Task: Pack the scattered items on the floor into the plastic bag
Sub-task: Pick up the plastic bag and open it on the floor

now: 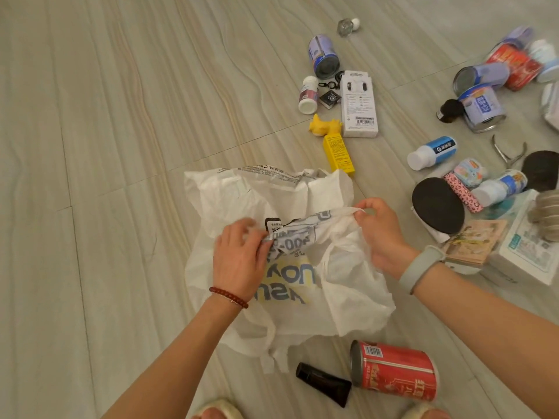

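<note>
A white plastic bag (348, 297) with blue and yellow print lies crumpled on the floor in the middle. My left hand (239, 261) pinches a fold of the bag near a black label. My right hand (381, 231) grips a stretched strip of the bag's edge. Scattered items lie around it: a red can (396, 370) and a black tube (325, 384) near me, a yellow box (338, 154), a white box (360, 104), and several cans and bottles at the right.
A blue-label bottle (431, 152), a black round disc (438, 210), a tissue pack (526, 252) and metal nippers (508, 152) crowd the right side. A blue can (323, 55) and small white bottle (308, 95) lie farther off. Pale wood-look floor (106, 146) spreads left.
</note>
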Action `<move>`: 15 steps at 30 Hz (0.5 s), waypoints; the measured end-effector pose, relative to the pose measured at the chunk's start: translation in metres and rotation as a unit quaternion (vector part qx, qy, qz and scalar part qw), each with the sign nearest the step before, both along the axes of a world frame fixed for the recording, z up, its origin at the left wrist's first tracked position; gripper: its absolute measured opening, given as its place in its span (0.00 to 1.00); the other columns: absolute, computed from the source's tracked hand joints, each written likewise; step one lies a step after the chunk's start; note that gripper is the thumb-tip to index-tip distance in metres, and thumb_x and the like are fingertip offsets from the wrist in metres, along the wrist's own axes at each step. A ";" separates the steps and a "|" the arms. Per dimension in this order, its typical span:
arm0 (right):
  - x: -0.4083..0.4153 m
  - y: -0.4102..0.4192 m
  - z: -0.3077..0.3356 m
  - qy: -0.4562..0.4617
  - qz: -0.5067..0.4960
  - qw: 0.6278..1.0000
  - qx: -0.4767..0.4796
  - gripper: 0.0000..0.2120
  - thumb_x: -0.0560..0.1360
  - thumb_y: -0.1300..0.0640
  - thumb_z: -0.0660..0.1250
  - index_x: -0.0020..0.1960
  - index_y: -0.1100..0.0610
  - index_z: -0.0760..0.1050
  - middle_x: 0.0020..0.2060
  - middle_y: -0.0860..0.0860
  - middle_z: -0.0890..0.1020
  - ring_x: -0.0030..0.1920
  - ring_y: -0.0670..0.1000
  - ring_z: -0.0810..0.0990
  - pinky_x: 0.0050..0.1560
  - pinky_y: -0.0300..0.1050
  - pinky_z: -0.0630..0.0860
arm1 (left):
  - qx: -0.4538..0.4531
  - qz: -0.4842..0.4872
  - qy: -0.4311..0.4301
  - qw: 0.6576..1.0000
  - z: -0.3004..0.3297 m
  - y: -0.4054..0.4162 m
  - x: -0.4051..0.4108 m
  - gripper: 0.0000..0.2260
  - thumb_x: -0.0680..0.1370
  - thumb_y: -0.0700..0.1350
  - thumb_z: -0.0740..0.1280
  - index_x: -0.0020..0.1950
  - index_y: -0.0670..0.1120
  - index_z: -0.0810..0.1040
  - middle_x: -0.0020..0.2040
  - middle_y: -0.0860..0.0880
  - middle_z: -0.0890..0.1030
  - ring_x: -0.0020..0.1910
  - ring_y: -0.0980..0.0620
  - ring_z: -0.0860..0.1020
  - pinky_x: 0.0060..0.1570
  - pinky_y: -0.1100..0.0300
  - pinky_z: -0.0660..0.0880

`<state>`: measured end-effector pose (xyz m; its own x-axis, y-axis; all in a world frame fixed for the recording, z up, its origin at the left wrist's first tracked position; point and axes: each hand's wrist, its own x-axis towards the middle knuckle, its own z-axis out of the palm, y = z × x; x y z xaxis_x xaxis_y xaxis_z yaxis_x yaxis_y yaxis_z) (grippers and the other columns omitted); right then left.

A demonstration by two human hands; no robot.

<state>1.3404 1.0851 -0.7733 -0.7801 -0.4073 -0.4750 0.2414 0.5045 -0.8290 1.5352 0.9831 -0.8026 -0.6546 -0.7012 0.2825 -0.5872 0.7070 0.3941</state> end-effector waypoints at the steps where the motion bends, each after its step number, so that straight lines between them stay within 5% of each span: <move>1: 0.004 0.000 -0.001 0.022 0.005 1.000 0.003 0.14 0.76 0.66 0.57 0.36 0.50 0.68 0.35 0.51 0.73 0.33 0.49 0.70 0.37 0.44 0.68 | -0.030 0.031 0.009 0.999 0.000 -0.002 -0.001 0.10 0.75 0.48 0.60 0.53 0.47 0.74 0.55 0.44 0.75 0.52 0.45 0.73 0.48 0.50 0.72; 5: 0.018 -0.003 -0.005 0.048 -0.007 0.999 -0.007 0.14 0.78 0.64 0.52 0.39 0.49 0.64 0.35 0.51 0.70 0.32 0.47 0.67 0.32 0.41 0.64 | -0.168 -0.007 0.071 0.983 0.008 0.007 -0.011 0.19 0.72 0.38 0.66 0.61 0.50 0.69 0.60 0.48 0.68 0.58 0.47 0.69 0.55 0.51 0.64; 8: 0.019 -0.007 -0.005 0.016 0.004 1.000 -0.008 0.16 0.77 0.66 0.50 0.38 0.49 0.64 0.36 0.51 0.71 0.34 0.47 0.68 0.33 0.41 0.66 | -0.154 -0.054 -0.024 0.986 0.000 0.019 -0.015 0.19 0.76 0.51 0.61 0.66 0.49 0.66 0.64 0.48 0.67 0.62 0.47 0.67 0.60 0.50 0.63; 10: 0.020 -0.006 0.001 -0.052 0.028 0.998 -0.015 0.16 0.76 0.67 0.51 0.38 0.50 0.67 0.35 0.51 0.72 0.33 0.48 0.69 0.31 0.40 0.67 | -0.107 -0.065 -0.085 0.988 -0.010 0.010 -0.014 0.21 0.75 0.53 0.58 0.66 0.48 0.66 0.63 0.46 0.72 0.62 0.45 0.68 0.61 0.48 0.64; 12: 0.021 -0.001 0.005 -0.074 0.061 0.995 -0.016 0.14 0.76 0.66 0.53 0.38 0.50 0.68 0.33 0.51 0.72 0.31 0.48 0.70 0.28 0.38 0.69 | -0.030 -0.103 -0.078 0.991 -0.018 -0.003 -0.011 0.16 0.73 0.48 0.59 0.58 0.47 0.75 0.51 0.45 0.82 0.52 0.44 0.79 0.52 0.52 0.75; 14: 0.017 0.007 0.009 0.082 0.179 0.980 0.027 0.09 0.77 0.59 0.56 0.41 0.49 0.70 0.38 0.51 0.75 0.36 0.51 0.74 0.39 0.42 0.73 | 0.133 -0.086 -0.050 0.986 -0.006 -0.008 -0.010 0.13 0.74 0.45 0.56 0.50 0.44 0.78 0.38 0.42 0.84 0.37 0.43 0.81 0.35 0.57 0.77; 15: 0.012 0.012 0.009 0.194 0.265 0.942 0.067 0.05 0.77 0.52 0.58 0.46 0.49 0.72 0.44 0.51 0.76 0.42 0.53 0.76 0.45 0.47 0.74 | 0.217 -0.060 -0.037 0.974 0.001 -0.006 -0.013 0.13 0.76 0.44 0.55 0.50 0.42 0.78 0.38 0.40 0.83 0.36 0.43 0.80 0.34 0.58 0.75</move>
